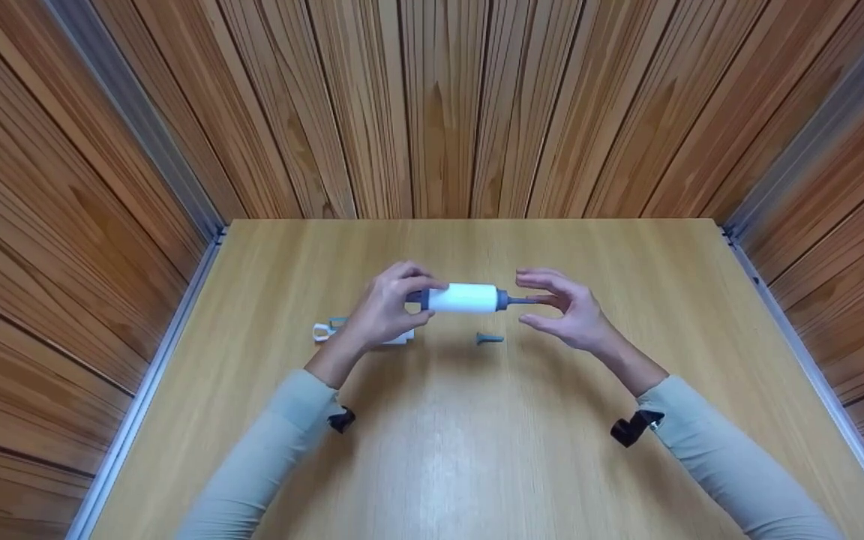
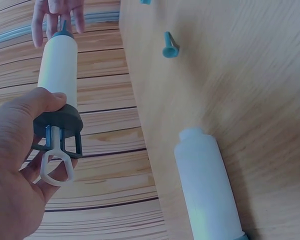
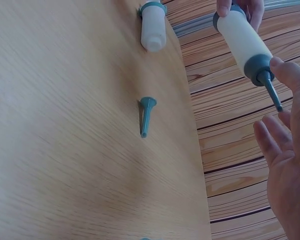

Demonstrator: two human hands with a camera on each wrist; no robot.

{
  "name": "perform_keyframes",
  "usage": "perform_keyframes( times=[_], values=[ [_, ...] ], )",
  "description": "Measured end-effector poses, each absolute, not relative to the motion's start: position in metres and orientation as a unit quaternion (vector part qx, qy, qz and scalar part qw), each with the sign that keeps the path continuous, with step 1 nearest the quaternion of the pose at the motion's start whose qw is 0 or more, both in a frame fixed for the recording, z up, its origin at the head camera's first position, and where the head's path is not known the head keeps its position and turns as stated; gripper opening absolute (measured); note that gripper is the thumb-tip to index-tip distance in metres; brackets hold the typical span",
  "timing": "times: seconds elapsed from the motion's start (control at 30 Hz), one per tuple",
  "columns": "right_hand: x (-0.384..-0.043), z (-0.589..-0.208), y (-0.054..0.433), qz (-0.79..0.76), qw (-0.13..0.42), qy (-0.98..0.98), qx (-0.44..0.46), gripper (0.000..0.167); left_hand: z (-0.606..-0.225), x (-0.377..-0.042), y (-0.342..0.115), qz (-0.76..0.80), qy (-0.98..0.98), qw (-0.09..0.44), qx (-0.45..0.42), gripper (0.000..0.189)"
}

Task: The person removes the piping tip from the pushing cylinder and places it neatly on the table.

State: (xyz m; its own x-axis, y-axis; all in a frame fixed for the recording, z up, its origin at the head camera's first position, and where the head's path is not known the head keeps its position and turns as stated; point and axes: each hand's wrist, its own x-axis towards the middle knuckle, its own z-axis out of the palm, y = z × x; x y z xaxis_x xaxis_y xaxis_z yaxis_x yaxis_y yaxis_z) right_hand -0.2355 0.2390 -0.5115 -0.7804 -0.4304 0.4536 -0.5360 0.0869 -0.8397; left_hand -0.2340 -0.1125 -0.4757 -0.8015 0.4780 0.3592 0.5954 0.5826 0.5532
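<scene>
My left hand (image 1: pixel 391 304) grips a large plastic syringe (image 1: pixel 463 298) at its dark-collared rear end, holding it level above the table. It has a white barrel, a pale ring handle (image 2: pixel 57 167) at the back and a thin blue-grey nozzle (image 3: pixel 271 92) at the front. Around that nozzle my right hand (image 1: pixel 571 311) is spread, thumb and fingers apart, with a fingertip right at the tip. A loose blue-green nozzle (image 1: pixel 490 338) lies on the table below. A second white syringe (image 2: pixel 205 185) lies partly behind my left wrist in the head view.
Wood-plank walls (image 1: pixel 439 112) enclose the pale wooden table (image 1: pixel 477 450) at the back and both sides, with metal strips along the side edges. Another small blue-green piece (image 2: pixel 145 1) is cut off at the left wrist view's top edge.
</scene>
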Motion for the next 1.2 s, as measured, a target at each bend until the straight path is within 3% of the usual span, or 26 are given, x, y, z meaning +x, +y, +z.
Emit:
perform_keyframes(
  times=[0.47,0.8,1.2],
  values=[
    [-0.236,-0.512,0.234,0.600,0.055,-0.723,0.337,0.054,-0.469,-0.230,-0.099,-0.366,-0.869,0.085,-0.322,0.039],
    [-0.231,-0.510,0.229,0.598,0.088,-0.746,0.281,0.039,-0.469,-0.231,-0.093,-0.370,-0.866,0.094,-0.323,0.038],
    [-0.228,-0.508,0.226,0.603,0.081,-0.741,0.283,0.038,-0.474,-0.234,-0.100,-0.395,-0.856,0.080,-0.324,0.037]
  ],
)
